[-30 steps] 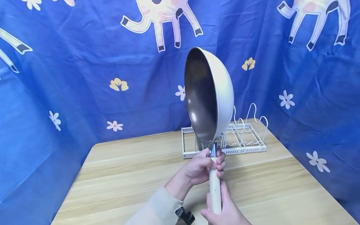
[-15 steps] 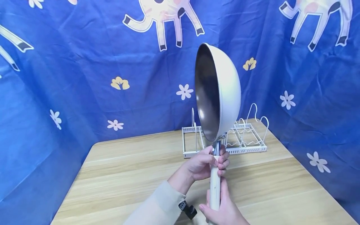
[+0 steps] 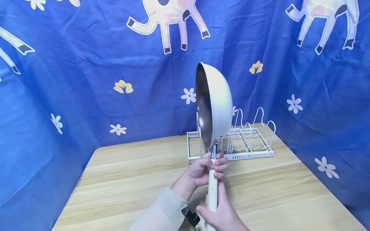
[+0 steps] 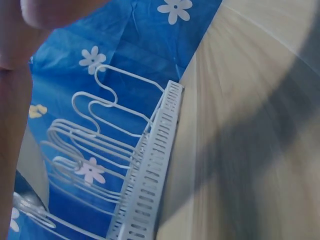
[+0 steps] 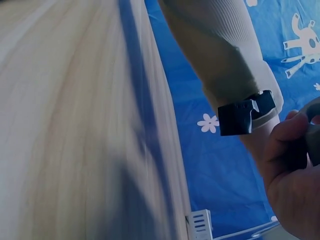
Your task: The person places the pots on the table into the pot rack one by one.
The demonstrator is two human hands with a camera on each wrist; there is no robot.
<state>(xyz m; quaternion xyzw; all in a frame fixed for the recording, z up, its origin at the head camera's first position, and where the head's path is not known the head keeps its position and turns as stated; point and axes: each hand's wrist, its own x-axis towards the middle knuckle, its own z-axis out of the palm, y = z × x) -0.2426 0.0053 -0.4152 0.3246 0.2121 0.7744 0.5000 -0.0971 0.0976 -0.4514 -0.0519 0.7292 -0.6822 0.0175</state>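
Note:
A wok-shaped frying pan (image 3: pixel 221 102), white outside and dark inside, stands on edge in the air, its open side facing left. My left hand (image 3: pixel 200 170) grips the top of its pale handle (image 3: pixel 213 189), just below the metal neck. Lower down, my right hand (image 3: pixel 221 211) holds the same handle, thumb on the left side. Behind the pan is a white wire rack (image 3: pixel 248 155) with upright loops, partly hidden by it. The left wrist view has the rack (image 4: pixel 150 175) close by, with a sliver of the pan's white outside (image 4: pixel 32 165) at the left.
The rack stands near the back edge of a light wooden table (image 3: pixel 130 179). Blue patterned cloth (image 3: pixel 86 80) hangs behind and along both sides. A black device (image 3: pixel 190 216) is strapped to the left wrist.
The pan first shifted right and up, then came back left and lower, now nearer the rack. Both hands moved along with it and kept their grip on the handle.

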